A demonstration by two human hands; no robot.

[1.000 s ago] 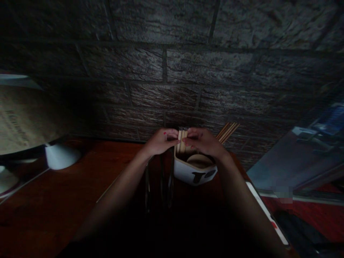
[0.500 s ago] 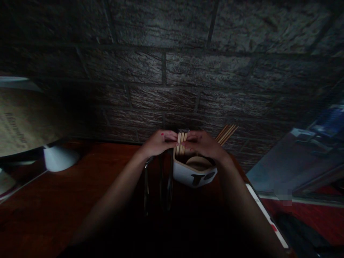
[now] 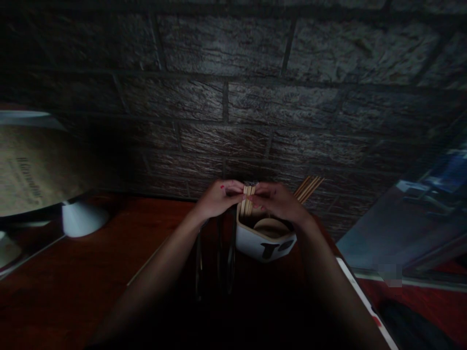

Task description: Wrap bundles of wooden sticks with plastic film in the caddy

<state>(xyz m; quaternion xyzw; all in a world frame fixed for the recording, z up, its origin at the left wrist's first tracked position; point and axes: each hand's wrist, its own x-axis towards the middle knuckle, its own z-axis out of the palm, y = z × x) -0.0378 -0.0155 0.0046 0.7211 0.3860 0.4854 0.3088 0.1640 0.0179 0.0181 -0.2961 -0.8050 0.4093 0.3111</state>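
Observation:
A bundle of thin wooden sticks, probably chopsticks (image 3: 247,206), stands upright at the left corner of a white container (image 3: 264,245). My left hand (image 3: 220,197) pinches the bundle from the left, near its top. From the other side my right hand (image 3: 274,198) closes on the same bundle, its thumb meeting the left one. Clear wrap shows at the bundle's top end. More wooden sticks (image 3: 308,188) lean out of the container behind my right wrist. Inside the container sits a round tan object (image 3: 270,227). Dark print marks its front wall.
Behind the container rises a dark brick wall (image 3: 255,97). Thin-framed glasses or wire loops (image 3: 220,262) lie left of the container. A lamp-like white cone base (image 3: 83,218) and a large tan printed shade (image 3: 32,170) stand on the left of the brown table (image 3: 120,238).
The view has tilted slightly upward, so everything sits a little lower. My hands keep their hold on the stick bundle. A thin stick shows beside my left forearm on the table.

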